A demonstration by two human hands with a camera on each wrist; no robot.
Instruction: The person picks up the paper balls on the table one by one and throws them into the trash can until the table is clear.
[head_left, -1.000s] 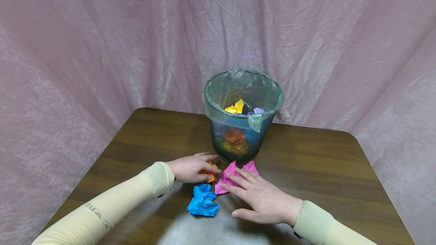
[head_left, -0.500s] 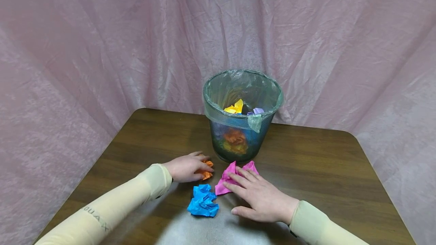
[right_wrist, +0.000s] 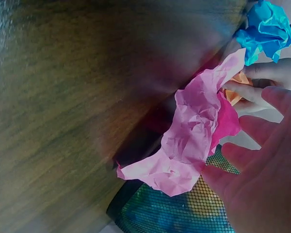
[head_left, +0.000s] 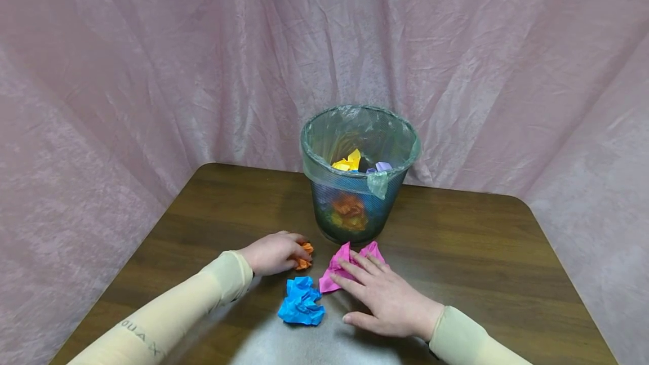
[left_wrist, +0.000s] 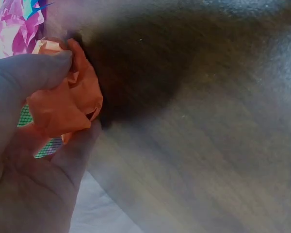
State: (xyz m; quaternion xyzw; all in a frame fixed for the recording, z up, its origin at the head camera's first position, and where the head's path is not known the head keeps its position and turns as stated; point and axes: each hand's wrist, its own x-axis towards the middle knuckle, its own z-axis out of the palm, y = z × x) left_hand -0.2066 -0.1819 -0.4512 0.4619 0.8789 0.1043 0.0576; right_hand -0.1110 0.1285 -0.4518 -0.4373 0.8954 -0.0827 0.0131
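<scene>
My left hand [head_left: 274,253] grips a crumpled orange paper [left_wrist: 68,99] low over the table, thumb on one side and fingers on the other in the left wrist view. My right hand [head_left: 387,300] is spread with straight fingers over a crumpled pink paper [head_left: 337,270]; in the right wrist view its fingertips lie right by the sheet [right_wrist: 194,121]. Between the hands and nearer to me lies a crumpled blue paper [head_left: 301,302]. Part of the pink paper is hidden under the right fingers in the head view.
A mesh wastebasket [head_left: 355,207] with a clear plastic liner stands just behind the papers. Yellow paper [head_left: 347,161] and purple paper [head_left: 381,167] show inside it, with orange through the mesh. A pink curtain [head_left: 324,44] hangs behind the wooden table [head_left: 466,230].
My left hand has drawn slightly left and its fingers have curled round the orange paper, which moved left with it. The right hand stays over the pink paper, nearly still.
</scene>
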